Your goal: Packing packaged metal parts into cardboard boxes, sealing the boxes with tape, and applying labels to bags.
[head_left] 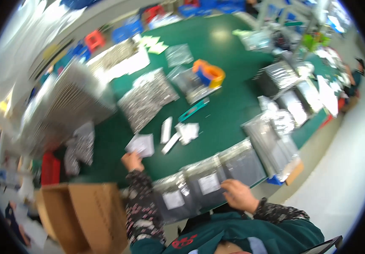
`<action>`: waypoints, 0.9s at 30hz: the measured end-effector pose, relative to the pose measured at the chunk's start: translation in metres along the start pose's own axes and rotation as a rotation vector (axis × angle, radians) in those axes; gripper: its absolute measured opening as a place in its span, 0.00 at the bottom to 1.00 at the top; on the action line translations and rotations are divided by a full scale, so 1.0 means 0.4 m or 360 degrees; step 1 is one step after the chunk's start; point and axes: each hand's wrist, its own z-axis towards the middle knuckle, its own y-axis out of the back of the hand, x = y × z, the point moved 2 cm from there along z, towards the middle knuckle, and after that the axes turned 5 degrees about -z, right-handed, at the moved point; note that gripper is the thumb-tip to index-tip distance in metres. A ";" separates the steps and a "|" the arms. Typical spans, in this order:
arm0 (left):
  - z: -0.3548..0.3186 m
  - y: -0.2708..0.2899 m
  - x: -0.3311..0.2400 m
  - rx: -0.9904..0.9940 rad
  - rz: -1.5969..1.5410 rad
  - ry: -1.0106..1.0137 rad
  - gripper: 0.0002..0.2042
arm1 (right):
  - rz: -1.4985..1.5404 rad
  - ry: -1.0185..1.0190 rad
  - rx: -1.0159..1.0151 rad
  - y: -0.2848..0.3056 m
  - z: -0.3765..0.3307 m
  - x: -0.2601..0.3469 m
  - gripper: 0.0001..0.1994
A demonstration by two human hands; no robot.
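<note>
My left hand [132, 161] is at the lower edge of a small pile of white paper slips [145, 144]. Its fingers look pinched on a slip, though the picture is slightly blurred. Along the near table edge lie three flat dark packets in clear plastic: a left packet [160, 194], a middle packet [196, 169] and a right packet [246, 163]. White labels [209, 183] lie on the left and middle ones. My right hand [238, 194] rests by the middle and right packets, its fingers apart and holding nothing visible.
Folded white pieces [186, 132] and a teal cutter [194, 109] lie mid-table. Beyond are a bag of small silvery packets [148, 99] and an orange tape roll [214, 76]. More plastic-wrapped packets [271, 144] cover the right edge. An open cardboard box [100, 216] stands at lower left.
</note>
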 end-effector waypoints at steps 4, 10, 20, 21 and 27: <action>0.037 0.059 0.020 -0.0457 -0.0073 -0.0253 0.10 | 0.0043 0.0041 -0.0001 -0.009 -0.011 0.010 0.15; -0.285 -0.066 -0.172 0.0625 0.0901 -0.1205 0.11 | 0.0042 0.0034 -0.0161 0.032 0.024 0.031 0.16; -0.706 -0.142 -0.119 0.2170 0.1447 -0.2125 0.14 | 0.0117 0.0242 0.0118 0.036 0.049 0.040 0.14; -0.698 -0.148 -0.107 0.2051 0.1326 -0.2112 0.12 | -0.0011 0.0159 0.0183 0.032 0.045 0.014 0.10; -0.751 -0.137 -0.060 0.1507 0.0964 -0.1863 0.14 | 0.0228 -0.0379 -0.0190 0.049 -0.029 -0.073 0.05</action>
